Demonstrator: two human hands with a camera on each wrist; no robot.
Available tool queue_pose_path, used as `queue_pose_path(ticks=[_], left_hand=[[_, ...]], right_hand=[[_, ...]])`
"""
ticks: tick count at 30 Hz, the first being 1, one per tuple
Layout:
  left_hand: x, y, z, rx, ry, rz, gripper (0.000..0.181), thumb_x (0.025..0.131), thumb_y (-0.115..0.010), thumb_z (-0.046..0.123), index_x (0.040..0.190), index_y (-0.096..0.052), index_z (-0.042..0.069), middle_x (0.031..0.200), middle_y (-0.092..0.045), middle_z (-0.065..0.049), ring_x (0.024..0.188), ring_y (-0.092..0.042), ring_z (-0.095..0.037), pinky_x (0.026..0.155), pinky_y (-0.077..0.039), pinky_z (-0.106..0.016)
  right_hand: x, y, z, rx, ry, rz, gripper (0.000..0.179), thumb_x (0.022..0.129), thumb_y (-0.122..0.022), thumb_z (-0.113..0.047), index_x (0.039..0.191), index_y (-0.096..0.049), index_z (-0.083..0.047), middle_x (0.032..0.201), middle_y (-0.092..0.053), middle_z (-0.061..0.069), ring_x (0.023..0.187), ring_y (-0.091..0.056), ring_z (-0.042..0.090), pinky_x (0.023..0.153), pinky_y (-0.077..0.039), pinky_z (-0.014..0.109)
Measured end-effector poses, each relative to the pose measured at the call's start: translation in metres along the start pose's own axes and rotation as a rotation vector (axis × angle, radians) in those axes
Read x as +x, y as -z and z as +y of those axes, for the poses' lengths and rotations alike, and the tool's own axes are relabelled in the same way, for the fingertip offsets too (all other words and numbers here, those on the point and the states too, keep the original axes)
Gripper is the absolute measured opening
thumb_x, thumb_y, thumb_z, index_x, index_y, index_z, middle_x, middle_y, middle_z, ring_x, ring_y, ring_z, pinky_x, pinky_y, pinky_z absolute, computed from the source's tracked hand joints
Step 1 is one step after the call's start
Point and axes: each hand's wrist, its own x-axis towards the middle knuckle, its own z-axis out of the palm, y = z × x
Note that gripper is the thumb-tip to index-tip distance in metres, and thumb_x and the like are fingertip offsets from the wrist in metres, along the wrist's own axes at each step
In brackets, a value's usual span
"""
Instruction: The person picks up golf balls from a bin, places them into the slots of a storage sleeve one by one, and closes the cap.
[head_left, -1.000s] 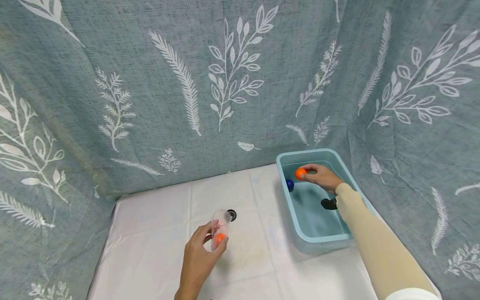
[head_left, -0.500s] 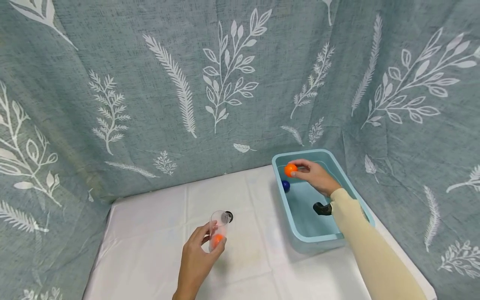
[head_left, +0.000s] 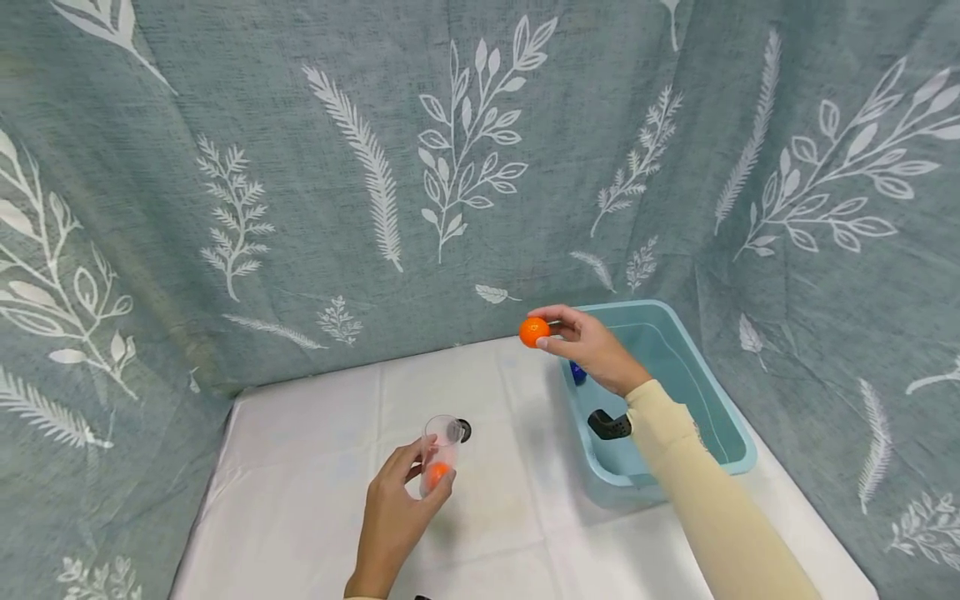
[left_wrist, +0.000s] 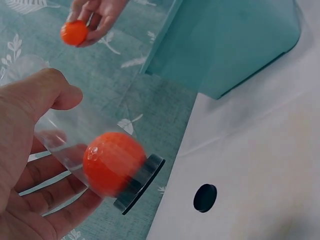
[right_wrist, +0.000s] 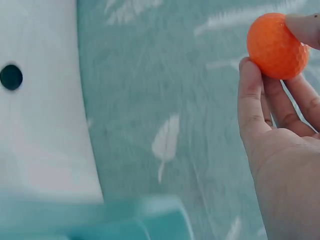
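Observation:
My left hand (head_left: 397,504) grips a clear plastic tube (left_wrist: 75,125) above the table. Inside it an orange golf ball (left_wrist: 114,162) sits against the dark cap (left_wrist: 142,185) at the tube's lower end. The tube's upper end looks uncovered in the head view. Another orange golf ball (head_left: 534,332) is pinched between the thumb and fingertips of my right hand (head_left: 596,350), just left of the blue-green bin (head_left: 738,429). A loose black round cap (left_wrist: 205,198) lies on the table behind the tube.
Inside the bin, by its left wall, a dark blue ball (head_left: 577,372) is partly hidden by the right hand. A white cloth covers the table (head_left: 300,500). Grey-green patterned curtains (head_left: 285,208) stand behind and on both sides.
My right hand has carried its orange golf ball left, from inside the bin to beyond its left rim. The left hand and tube have hardly moved.

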Motion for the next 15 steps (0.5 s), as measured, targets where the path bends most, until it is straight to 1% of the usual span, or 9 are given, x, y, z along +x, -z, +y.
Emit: queue_pose_path(ticks=[4,7,11,15], left_hand=[[0.0,0.002,0.003,0.015,0.004,0.002,0.05,0.076,-0.086,0.006,0.123,-0.07,0.012,0.104,-0.067,0.005,0.094,-0.068,-0.013,0.086,-0.059,-0.025],[0.001,0.004,0.005,0.021,-0.005,0.005,0.05,0.076,-0.086,0.007,0.124,-0.07,0.012,0.105,-0.067,0.005,0.093,-0.069,-0.013,0.085,-0.059,-0.024],[0.003,0.006,0.01,0.027,-0.024,0.006,0.05,0.077,-0.086,0.008,0.124,-0.07,0.013,0.107,-0.067,0.006,0.093,-0.069,-0.013,0.085,-0.059,-0.024],[0.006,0.008,0.013,0.039,-0.03,0.005,0.05,0.078,-0.086,0.01,0.125,-0.07,0.013,0.108,-0.067,0.005,0.093,-0.068,-0.012,0.084,-0.061,-0.029]], right_hand=[[-0.001,-0.024,-0.003,0.041,0.037,-0.037,0.046,0.097,-0.071,-0.021,0.139,-0.056,-0.01,0.137,-0.056,0.011,0.122,-0.059,0.027,0.104,-0.052,0.043],[-0.002,-0.042,-0.007,0.08,0.06,-0.06,0.046,0.096,-0.072,-0.018,0.138,-0.056,-0.01,0.137,-0.056,0.011,0.121,-0.059,0.028,0.103,-0.052,0.043],[-0.003,-0.063,-0.015,0.116,0.099,-0.088,0.043,0.097,-0.07,-0.014,0.137,-0.057,-0.011,0.137,-0.056,0.011,0.122,-0.058,0.028,0.102,-0.054,0.039],[-0.006,-0.081,-0.023,0.138,0.135,-0.115,0.043,0.097,-0.069,-0.013,0.138,-0.056,-0.008,0.137,-0.056,0.011,0.122,-0.057,0.03,0.101,-0.054,0.037]])
